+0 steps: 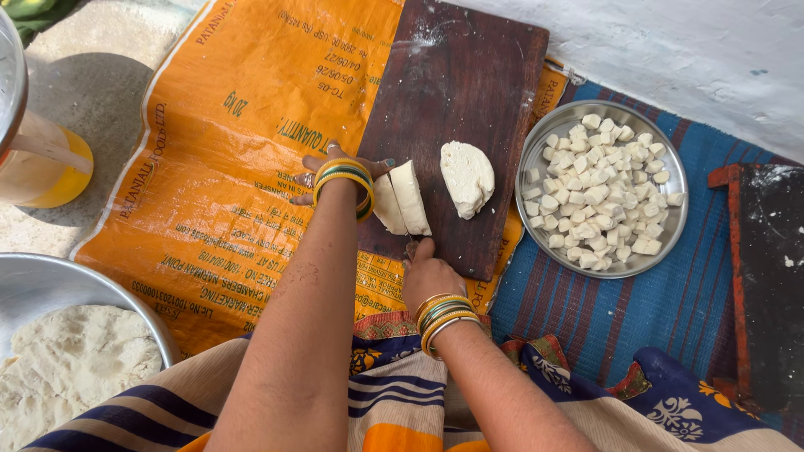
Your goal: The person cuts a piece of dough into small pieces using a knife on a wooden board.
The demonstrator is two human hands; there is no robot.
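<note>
Steel plate [536, 159] of white cubes [599, 192], bowl [50, 280] of flour [71, 360] — hands slicing.

Flattened orange printed sack [243, 151] lies under the board.

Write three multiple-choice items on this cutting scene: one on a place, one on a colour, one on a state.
1. Where does the round metal plate of white cubes lie?
A. on the striped blue cloth, right of the dark wooden board
B. on the orange sack
C. inside the big bowl

2. What colour is the sack spread under the board?
A. green
B. orange
C. white

3. How does the white block at the left hand look?
A. whole
B. cut into slabs
C. crumbled

Answers: 1 A, the plate rests on the cloth beside the board. 2 B, the printed sack is orange. 3 B, a cut line parts two slabs, while the right hand is at the board's near edge.
</note>
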